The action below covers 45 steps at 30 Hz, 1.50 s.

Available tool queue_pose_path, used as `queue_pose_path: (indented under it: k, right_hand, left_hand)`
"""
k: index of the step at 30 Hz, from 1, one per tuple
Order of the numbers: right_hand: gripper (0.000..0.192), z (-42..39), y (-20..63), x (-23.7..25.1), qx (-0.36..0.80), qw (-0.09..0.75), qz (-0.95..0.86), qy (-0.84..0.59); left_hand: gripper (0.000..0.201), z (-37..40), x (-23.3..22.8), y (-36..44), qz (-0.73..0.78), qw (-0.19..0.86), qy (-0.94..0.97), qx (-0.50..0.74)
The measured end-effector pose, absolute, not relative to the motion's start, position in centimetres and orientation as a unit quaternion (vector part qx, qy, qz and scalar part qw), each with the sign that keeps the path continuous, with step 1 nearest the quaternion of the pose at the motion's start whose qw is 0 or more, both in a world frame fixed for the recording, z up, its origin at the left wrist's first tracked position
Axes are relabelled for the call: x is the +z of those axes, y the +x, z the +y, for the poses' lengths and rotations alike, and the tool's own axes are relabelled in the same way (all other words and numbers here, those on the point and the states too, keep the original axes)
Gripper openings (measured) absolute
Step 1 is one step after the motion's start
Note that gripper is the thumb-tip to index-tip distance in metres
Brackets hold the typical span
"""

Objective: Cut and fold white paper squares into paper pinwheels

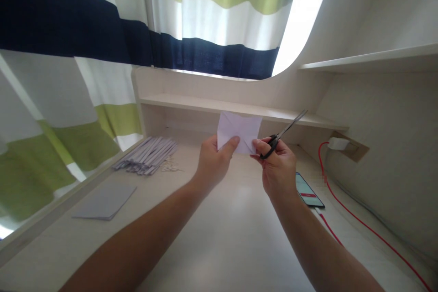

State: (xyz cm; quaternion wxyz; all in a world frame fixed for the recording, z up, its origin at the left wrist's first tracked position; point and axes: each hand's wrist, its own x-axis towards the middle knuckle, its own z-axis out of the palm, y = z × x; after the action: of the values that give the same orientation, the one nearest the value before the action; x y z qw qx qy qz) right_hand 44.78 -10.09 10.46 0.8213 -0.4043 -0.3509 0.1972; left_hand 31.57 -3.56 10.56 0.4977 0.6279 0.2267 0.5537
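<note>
The left hand (pixel 215 157) pinches a creased white sheet of paper (pixel 241 125) above the worktop (pixel 226 237); the right hand (pixel 280 164) holds the sheet's lower right corner and black-handled scissors (pixel 278 137). Beside the right wrist, a phone (pixel 306 187) shows a red bar, any lettering too small to read.

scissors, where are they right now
In the head view, the scissors are right of centre, held in the right hand, just right of the white paper, blades pointing up and to the right.
</note>
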Motion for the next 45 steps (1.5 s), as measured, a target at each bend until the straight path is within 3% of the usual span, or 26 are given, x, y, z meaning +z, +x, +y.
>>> queue_pose_path:
  k: [10, 14, 23, 30, 45]
  right_hand:
    - [0.035, -10.3, 43.0, 10.1, 0.344, 0.730, -0.394, -0.440]
    - [0.037, -10.8, 44.9, 11.3, 0.373, 0.634, -0.487, -0.471]
    - [0.040, -12.7, 50.0, 13.4, 0.295, 0.406, -0.642, -0.580]
    - [0.034, -12.8, 49.1, 13.2, 0.306, 0.335, -0.645, -0.614]
    - [0.033, -13.2, 47.1, 13.4, 0.339, 0.300, -0.663, -0.596]
  left_hand:
    - [0.028, -2.0, 12.4, 29.9, 0.237, 0.494, 0.607, 0.575]
    - [0.032, -0.3, 13.2, 28.3, 0.252, 0.472, 0.619, 0.575]
    - [0.026, 0.5, 16.0, 24.3, 0.283, 0.452, 0.671, 0.514]
    - [0.022, 0.3, 16.4, 23.7, 0.278, 0.462, 0.672, 0.508]
    - [0.017, -0.6, 16.6, 24.0, 0.307, 0.413, 0.705, 0.489]
